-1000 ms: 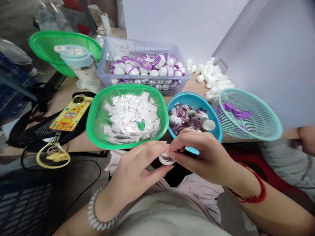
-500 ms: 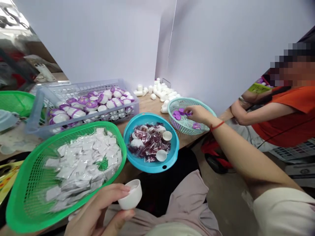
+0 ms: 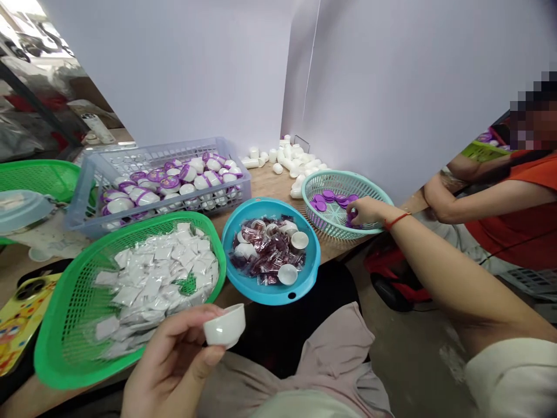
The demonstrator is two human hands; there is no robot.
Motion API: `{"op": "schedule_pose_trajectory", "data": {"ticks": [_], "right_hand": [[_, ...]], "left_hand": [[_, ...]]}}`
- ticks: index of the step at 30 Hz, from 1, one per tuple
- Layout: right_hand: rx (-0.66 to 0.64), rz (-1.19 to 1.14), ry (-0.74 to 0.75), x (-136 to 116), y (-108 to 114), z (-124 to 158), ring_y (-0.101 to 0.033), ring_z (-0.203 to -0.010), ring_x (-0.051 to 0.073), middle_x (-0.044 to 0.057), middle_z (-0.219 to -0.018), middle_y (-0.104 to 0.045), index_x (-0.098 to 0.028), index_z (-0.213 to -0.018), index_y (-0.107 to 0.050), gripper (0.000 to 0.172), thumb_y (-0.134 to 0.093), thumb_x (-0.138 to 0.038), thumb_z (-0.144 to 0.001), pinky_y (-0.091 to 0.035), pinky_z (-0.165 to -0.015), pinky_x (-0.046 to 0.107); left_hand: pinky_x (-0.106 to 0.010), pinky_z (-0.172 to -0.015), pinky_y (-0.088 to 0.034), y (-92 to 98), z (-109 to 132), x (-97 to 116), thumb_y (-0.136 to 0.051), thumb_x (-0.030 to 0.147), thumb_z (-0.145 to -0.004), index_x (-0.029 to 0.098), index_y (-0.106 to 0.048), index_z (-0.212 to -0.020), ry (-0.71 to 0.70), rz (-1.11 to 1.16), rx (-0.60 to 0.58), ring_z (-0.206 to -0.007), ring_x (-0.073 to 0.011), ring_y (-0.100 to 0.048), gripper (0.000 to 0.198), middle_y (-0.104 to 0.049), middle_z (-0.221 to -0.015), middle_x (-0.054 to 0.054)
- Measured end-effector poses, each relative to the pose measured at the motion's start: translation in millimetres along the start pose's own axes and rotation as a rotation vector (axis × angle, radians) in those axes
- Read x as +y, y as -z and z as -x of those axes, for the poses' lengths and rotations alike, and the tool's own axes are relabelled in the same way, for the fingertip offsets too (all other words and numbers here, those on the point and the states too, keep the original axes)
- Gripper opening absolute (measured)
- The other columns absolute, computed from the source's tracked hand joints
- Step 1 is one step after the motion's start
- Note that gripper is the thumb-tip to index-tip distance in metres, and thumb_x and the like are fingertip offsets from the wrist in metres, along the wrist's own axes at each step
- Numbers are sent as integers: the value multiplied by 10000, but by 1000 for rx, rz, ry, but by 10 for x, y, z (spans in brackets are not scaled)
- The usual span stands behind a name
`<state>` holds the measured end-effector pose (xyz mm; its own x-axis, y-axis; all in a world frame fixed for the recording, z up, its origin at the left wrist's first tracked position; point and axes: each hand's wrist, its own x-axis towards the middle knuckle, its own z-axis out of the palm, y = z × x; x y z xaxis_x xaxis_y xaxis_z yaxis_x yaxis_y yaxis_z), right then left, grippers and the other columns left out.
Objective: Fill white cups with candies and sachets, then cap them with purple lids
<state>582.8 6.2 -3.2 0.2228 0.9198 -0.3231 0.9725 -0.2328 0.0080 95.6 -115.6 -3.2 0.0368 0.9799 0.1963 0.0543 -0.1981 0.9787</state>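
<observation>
You are gripping a small white plastic cup [image 3: 225, 326] in your left hand [image 3: 169, 366], with your thumb and fingers wrapped around it, just above the rim of a green basket [image 3: 56, 354] full of white sachets [image 3: 156, 273]. Your right hand [image 3: 365, 210] is reaching into a teal basket [image 3: 343, 172], with its fingers curled down among purple discs [image 3: 328, 196]; you cannot tell whether they are pinching one. Between your hands, a blue bowl [image 3: 272, 203] is holding red sachets [image 3: 265, 255] and white cups [image 3: 288, 274]. Behind it, a grey crate [image 3: 156, 148] is holding white capsules banded in purple [image 3: 169, 183] on the counter [image 3: 270, 180]. A co-worker in an orange top [image 3: 513, 203] is sitting to your right.
</observation>
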Motion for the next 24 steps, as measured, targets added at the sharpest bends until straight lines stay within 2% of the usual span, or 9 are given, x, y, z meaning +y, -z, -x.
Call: {"op": "schedule_pose_trajectory", "data": {"ticks": [3, 5, 7, 8, 12, 16, 20, 22, 24], "right_hand": [[177, -54, 27, -189, 89, 231, -732, -990, 266, 165, -1094, -801, -85, -1314, -760, 429, -712, -211, -906, -507, -875, 322], [369, -186, 116, -503, 98, 533, -739, -999, 242, 157, -1205, -774, -122, -1439, -685, 494, -665, -272, -969, -548, -907, 326], [655, -539, 373, -945, 62, 935, -747, -958, 225, 141, -1289, -734, -185, -1376, -736, 468, -760, -302, -924, -603, -899, 351], [705, -674, 505, -1189, 27, 1148, -741, -948, 220, 121, -1275, -726, -231, -1351, -758, 456, -797, -295, -901, -620, -876, 358], [436, -1119, 865, -2044, -184, 1761, -736, -964, 182, 102, -1247, -729, -269, -1421, -715, 470, -747, -189, -959, -640, -838, 308], [276, -1406, 890, -2407, -347, 1845, -756, -1036, 173, 81, -1156, -805, -228, -1298, -774, 275, -655, -234, -1051, -619, -902, 276], [346, -1357, 904, -2488, -411, 1822, -750, -981, 157, 90, -1104, -813, -182, -1257, -773, 293, -562, -323, -1110, -599, -904, 271], [422, -1271, 964, -2537, -477, 1821, -734, -956, 161, 109, -1095, -797, -150, -1327, -721, 391, -585, -432, -1093, -594, -887, 272], [489, -1206, 992, -2604, -595, 1778, -724, -927, 166, 111, -1089, -794, -146, -1376, -679, 573, -676, -587, -1010, -596, -869, 265]], "left_hand": [[-240, -831, -647, -1, -52, 2, -754, 389, -983, 281, -710, -1118, 6, 25, -82, -942, -184, -772, 178, -787, -1074, -38], [-206, -802, -634, 14, -103, -25, -767, 336, -980, 294, -715, -1143, -58, 64, -158, -906, -151, -762, 176, -779, -1063, -24], [-170, -788, -618, 6, -142, -50, -782, 304, -972, 313, -720, -1151, -101, 129, -208, -890, -122, -751, 190, -772, -1055, -6], [-164, -790, -615, -10, -151, -56, -795, 303, -963, 318, -721, -1153, -99, 170, -218, -893, -117, -748, 205, -770, -1051, -3], [-162, -803, -609, -103, -141, -14, -840, 328, -924, 324, -726, -1125, -22, 295, -248, -923, -119, -745, 230, -767, -1031, 1], [-155, -768, -604, -94, -156, 65, -859, 375, -899, 312, -747, -1047, -36, 266, -228, -889, -118, -729, 197, -732, -1011, -4], [-176, -722, -628, 19, -163, 40, -874, 411, -872, 296, -774, -979, -61, 134, -209, -836, -131, -718, 186, -676, -1013, -16], [-217, -724, -661, 63, -143, -52, -859, 415, -878, 300, -776, -1019, -55, 109, -177, -849, -171, -752, 201, -715, -1035, -34], [-264, -703, -692, 81, -136, -186, -839, 446, -879, 298, -754, -1067, -13, 101, -59, -827, -210, -775, 254, -762, -1042, -50]]}}
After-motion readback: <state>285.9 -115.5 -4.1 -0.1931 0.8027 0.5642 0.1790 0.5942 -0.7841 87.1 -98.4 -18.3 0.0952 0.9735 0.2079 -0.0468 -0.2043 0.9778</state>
